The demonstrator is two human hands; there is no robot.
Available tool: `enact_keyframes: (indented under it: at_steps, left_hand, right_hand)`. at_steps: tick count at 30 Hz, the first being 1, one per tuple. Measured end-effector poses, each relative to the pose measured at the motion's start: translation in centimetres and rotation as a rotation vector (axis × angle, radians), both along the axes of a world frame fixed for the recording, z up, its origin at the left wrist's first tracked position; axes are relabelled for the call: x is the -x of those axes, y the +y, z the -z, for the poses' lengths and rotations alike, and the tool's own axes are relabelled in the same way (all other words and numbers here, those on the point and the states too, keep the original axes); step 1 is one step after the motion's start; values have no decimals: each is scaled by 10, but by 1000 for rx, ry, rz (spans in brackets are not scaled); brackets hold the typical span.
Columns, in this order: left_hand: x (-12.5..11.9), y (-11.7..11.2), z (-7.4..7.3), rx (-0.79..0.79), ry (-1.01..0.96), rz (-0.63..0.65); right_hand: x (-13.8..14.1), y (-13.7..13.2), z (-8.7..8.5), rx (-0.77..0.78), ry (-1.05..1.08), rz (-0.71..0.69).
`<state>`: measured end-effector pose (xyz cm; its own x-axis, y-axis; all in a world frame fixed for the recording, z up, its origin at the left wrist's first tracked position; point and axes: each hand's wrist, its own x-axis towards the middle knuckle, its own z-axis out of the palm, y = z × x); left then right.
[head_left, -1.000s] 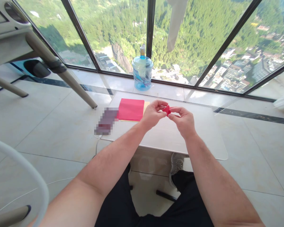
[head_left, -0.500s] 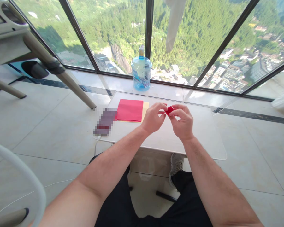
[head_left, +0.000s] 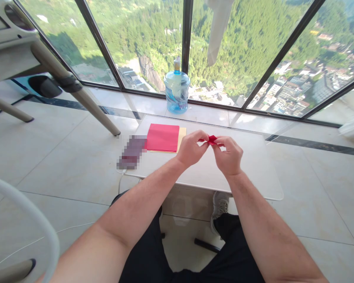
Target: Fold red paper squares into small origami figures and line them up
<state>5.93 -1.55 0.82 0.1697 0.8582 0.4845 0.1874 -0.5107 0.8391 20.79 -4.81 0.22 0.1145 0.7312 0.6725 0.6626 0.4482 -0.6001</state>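
A small folded piece of red paper (head_left: pixel 212 140) is held up over the low white table (head_left: pixel 247 173). My left hand (head_left: pixel 193 148) pinches its left side between thumb and fingers. On the other side my right hand (head_left: pixel 229 155) grips it the same way, fingertips close to those of the left. Parts of the paper are hidden behind the fingers. To the left of my left hand lies a stack of red paper sheets (head_left: pixel 163 137), with yellow paper (head_left: pixel 181 135) showing from under its right edge.
A blurred-out flat object (head_left: pixel 132 152), with a white cable at its lower end, lies at the table's left edge. Behind the table a blue water jug (head_left: pixel 177 92) stands by the window. A chair-like frame (head_left: pixel 88 106) is at left, and a white curved tube (head_left: pixel 32 212) is nearer.
Both hands have shifted their fingers on the red paper, which now shows a different, more pointed and flatter shape. My right fingers have curled in closer. The stack stays where it was.
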Motion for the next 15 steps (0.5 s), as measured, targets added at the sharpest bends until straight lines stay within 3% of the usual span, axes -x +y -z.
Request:
enact_keyframes:
  at_steps: [7, 15]
  left_hand:
    - [0, -2, -4, 11, 15, -58]
    - [0, 0, -1, -2, 37, 28]
  right_hand:
    - [0, 1, 4, -26, -17, 32]
    - [2, 0, 6, 53, 56, 63]
